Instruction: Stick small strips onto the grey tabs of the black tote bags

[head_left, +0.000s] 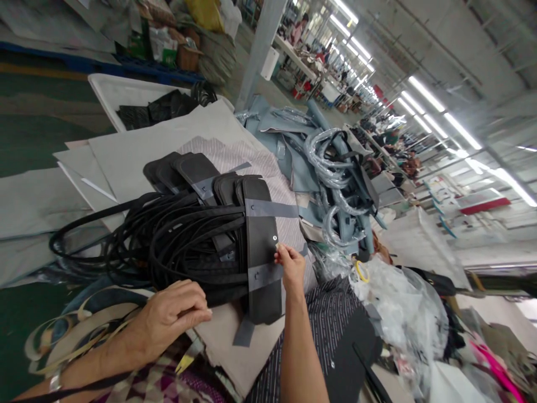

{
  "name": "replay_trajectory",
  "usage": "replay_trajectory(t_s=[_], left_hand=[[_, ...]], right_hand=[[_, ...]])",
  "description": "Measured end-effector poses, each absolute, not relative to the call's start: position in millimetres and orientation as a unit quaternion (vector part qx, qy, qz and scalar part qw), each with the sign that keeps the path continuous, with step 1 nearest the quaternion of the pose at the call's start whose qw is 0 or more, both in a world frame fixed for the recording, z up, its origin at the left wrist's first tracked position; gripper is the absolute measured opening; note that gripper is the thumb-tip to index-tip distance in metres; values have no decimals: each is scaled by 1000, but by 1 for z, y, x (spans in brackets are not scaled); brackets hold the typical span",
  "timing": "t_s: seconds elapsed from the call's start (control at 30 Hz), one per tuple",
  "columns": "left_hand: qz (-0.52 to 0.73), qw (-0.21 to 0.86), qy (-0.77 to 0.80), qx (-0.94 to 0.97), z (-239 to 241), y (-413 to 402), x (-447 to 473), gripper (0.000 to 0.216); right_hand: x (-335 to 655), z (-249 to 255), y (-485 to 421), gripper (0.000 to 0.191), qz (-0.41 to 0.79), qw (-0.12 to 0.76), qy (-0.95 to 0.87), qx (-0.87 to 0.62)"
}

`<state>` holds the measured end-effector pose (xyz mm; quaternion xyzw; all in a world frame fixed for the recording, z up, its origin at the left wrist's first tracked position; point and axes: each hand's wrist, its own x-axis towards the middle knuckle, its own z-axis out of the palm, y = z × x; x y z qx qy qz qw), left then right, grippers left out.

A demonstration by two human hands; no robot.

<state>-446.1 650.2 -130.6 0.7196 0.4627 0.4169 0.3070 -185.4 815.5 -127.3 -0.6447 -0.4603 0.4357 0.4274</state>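
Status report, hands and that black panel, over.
Left hand resting against black strap bundle. Right hand pinching edge of taped black panel. Blue handles piled beside, clear of both hands.

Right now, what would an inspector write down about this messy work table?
Surface: grey card sheets layered on the table.
Job's things: black panels stacked, grey tape strips across them; black straps bundled alongside.
Clutter: blue-grey bag parts, plastic-wrapped handles, clear plastic bags, white tray with black pieces.
Hands: left hand rests by the straps, grip unclear; right hand pinches the top panel at its edge.
Cables: nothing seen.
Surroundings: factory hall, ceiling lights, workers far off.
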Motion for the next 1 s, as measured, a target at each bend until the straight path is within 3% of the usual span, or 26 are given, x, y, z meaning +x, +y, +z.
replay_trajectory(t_s=[0.37,0.47,0.53,0.63,0.73,0.87,1.0], left_hand=[[390,333,548,661,-146,647,-453,29],[398,347,547,649,-141,647,-453,28],[409,355,539,645,-136,647,-453,28],[435,353,521,643,-128,644,-456,32],[452,334,505,655,-123,639,-461,35],[459,306,483,680,-119,633,-464,43],[452,300,441,715,-118,629,-459,50]], right_hand=[[-182,-146,870,33,381,304,-539,-687],[-174,-146,877,42,357,275,-537,-713],[-169,-142,873,50,327,265,-541,-728],[-174,-136,845,43,267,284,-563,-729],[-196,-136,791,31,236,299,-677,-630],[-226,-150,733,31,139,226,-875,-406],[-235,-154,724,19,103,278,-872,-391]])
